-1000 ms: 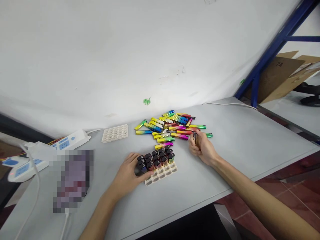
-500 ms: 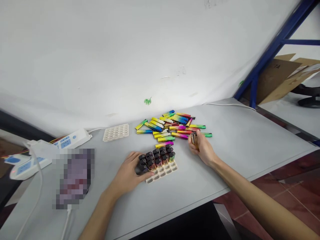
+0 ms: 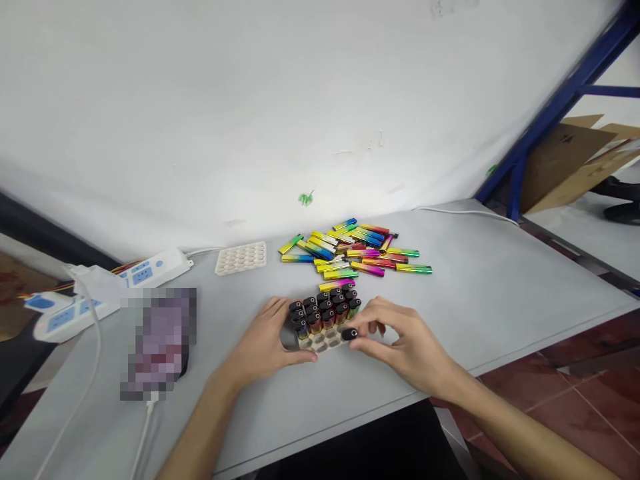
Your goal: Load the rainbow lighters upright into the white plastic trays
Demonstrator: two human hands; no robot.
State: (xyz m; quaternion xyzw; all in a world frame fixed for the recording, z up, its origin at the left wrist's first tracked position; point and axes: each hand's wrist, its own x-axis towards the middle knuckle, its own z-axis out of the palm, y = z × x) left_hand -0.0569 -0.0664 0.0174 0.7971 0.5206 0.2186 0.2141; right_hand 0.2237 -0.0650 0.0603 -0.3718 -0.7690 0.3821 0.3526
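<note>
A cream tray with oval holes (image 3: 313, 342) stands near the table's front, its back rows filled with upright black-topped lighters (image 3: 327, 315). My left hand (image 3: 263, 343) grips the tray at its left end, thumb along the front side and fingers behind. At the tray's front right corner, my right hand (image 3: 407, 337) pinches one lighter (image 3: 349, 333) upright by its black top. That lighter's lower part is hidden, so I cannot tell how deep it sits in a hole. Behind the tray lies a loose pile of shiny rainbow-coloured lighters (image 3: 367, 253).
A second cream tray (image 3: 241, 259) lies by the wall. To the left are a white power strip (image 3: 143, 273) and a blurred-out object (image 3: 163, 347) with a white cable (image 3: 145, 427). Cardboard boxes (image 3: 565, 157) stand behind a blue frame (image 3: 517, 180) on the right.
My right hand has come from beside the pile to the tray's front right corner, bringing a lighter. My left hand stays at the tray's left end. The view has shifted slightly.
</note>
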